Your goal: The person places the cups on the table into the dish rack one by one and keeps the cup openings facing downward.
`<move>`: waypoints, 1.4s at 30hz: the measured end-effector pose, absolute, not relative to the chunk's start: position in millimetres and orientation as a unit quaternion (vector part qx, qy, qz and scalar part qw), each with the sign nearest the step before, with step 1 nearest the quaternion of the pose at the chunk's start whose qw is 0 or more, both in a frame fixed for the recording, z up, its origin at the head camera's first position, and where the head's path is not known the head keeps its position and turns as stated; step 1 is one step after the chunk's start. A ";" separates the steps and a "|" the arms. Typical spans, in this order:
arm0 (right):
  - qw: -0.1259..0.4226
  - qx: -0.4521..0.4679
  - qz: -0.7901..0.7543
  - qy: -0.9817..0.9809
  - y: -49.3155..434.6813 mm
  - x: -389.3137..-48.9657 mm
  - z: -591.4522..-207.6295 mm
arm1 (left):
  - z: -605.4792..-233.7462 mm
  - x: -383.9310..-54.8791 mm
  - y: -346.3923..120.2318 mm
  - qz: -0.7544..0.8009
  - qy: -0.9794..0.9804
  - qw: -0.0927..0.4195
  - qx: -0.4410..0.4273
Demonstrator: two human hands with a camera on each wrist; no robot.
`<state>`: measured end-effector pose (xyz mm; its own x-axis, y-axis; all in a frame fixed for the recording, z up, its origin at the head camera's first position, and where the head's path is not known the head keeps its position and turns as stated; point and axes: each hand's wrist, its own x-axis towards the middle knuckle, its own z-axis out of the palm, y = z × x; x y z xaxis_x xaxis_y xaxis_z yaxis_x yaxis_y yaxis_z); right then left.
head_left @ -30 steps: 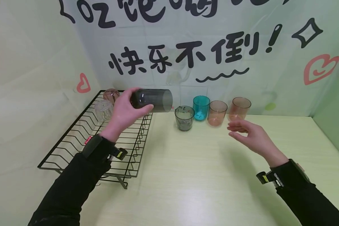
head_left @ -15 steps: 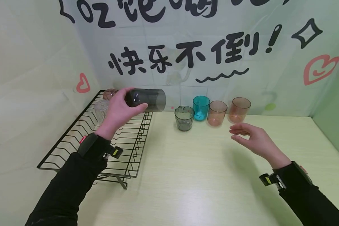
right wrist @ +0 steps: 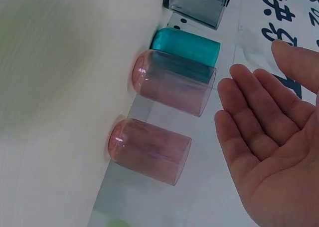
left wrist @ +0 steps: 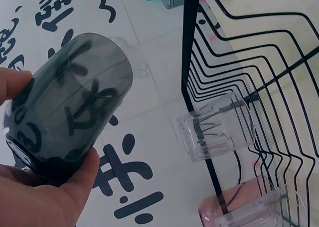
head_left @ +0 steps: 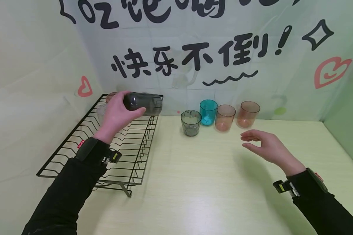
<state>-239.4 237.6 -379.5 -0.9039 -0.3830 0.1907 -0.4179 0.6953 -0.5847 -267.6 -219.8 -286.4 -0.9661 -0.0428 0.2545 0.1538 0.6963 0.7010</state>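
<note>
In the head view my left hand (head_left: 116,112) grips a dark grey glass tumbler (head_left: 144,103) near its base. The tumbler lies on its side in the air over the back of a black wire dish rack (head_left: 126,147), its mouth toward the right. From the left wrist view, thumb and fingers wrap the lower part of the tumbler (left wrist: 75,102). My right hand (head_left: 266,148) hangs above the table at the right, fingers slightly bent, with nothing in it. Nearest to it stand two pink glasses, one at the right (head_left: 248,114) and one beside it (head_left: 225,118).
A teal glass (head_left: 208,112) and a small grey glass (head_left: 191,123) stand upright left of the pink pair, near the back wall. Clear glasses (left wrist: 219,127) and a pink glass (left wrist: 234,199) sit on the rack, partly hidden by my left hand in the head view.
My left hand has carried the grey tumbler to the left, farther over the rack. My right hand has drifted slightly right and toward me, still holding nothing.
</note>
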 end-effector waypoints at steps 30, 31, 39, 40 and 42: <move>0.041 0.235 0.294 -0.926 249.4 -239.1 -385.0 | -303.9 -294.9 -238.9 -0.258 -0.961 0.094 -0.025; 0.040 0.235 0.294 -0.926 249.4 -238.9 -385.2 | -305.5 -296.7 -239.4 -0.255 -0.962 0.093 -0.028; 0.031 0.230 0.296 -0.926 249.9 -239.0 -388.1 | -310.9 -304.0 -241.4 -0.218 -0.973 0.075 -0.027; 0.031 0.230 0.294 -0.927 250.1 -239.4 -388.2 | -311.2 -304.6 -241.4 -0.216 -0.973 0.070 -0.027; 0.032 0.232 0.289 -0.928 250.7 -240.5 -388.2 | -311.5 -305.5 -241.2 -0.211 -0.975 0.060 -0.028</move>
<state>-240.5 250.7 -388.2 -0.8907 -0.4115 0.1929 -0.4484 0.7262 -0.5212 -305.5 -241.2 -311.5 -0.9912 0.0296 0.1289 0.0802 0.9097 0.4074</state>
